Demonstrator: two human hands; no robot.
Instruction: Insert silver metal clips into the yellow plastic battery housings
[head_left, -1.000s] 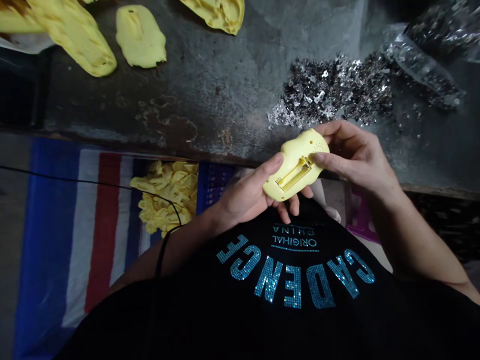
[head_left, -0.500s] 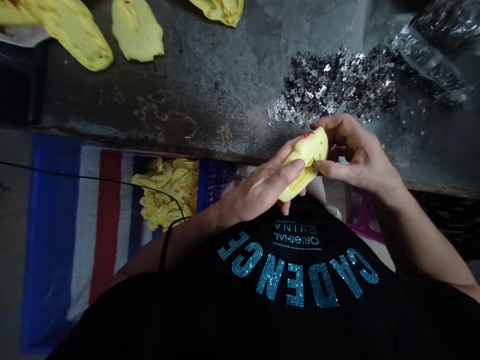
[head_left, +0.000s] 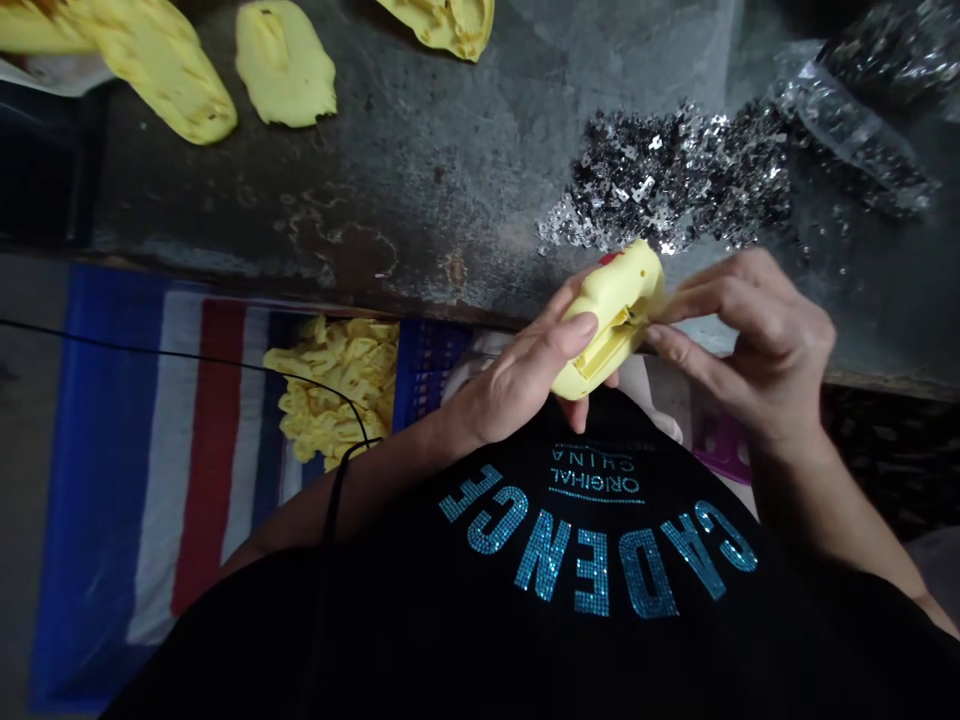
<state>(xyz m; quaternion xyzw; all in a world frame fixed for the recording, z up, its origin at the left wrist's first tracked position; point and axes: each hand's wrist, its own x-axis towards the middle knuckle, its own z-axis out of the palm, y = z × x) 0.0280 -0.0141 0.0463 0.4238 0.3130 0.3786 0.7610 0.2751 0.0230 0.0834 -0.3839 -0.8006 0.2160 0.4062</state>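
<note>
My left hand [head_left: 517, 380] is closed around a yellow plastic toy piece [head_left: 628, 280], thumb across its front. The piece is rounded, with a long rectangular recess facing up, a small hole near its top and a bit of red at its far edge. At the right side of the recess is my right hand [head_left: 757, 340], its thumb and forefinger pinched together close to the piece. What is between those fingertips is too small and blurred to make out. Just beyond both hands lies a pile of small shiny metal clips [head_left: 675, 180] on the dark worktable [head_left: 450, 160].
Larger yellow plastic pieces [head_left: 285, 65] lie along the table's far left. A clear plastic bag [head_left: 862, 130] rests at the right of the pile. Below the table edge, a blue crate [head_left: 431, 355] stands beside a heap of yellow parts [head_left: 337, 380] on striped cloth [head_left: 210, 430]. A black cord [head_left: 187, 355] crosses there.
My right hand has drawn back to the right and turned, its fingers now pinched at the recess's edge. The yellow piece has tilted slightly in my left hand, showing more of its recess.
</note>
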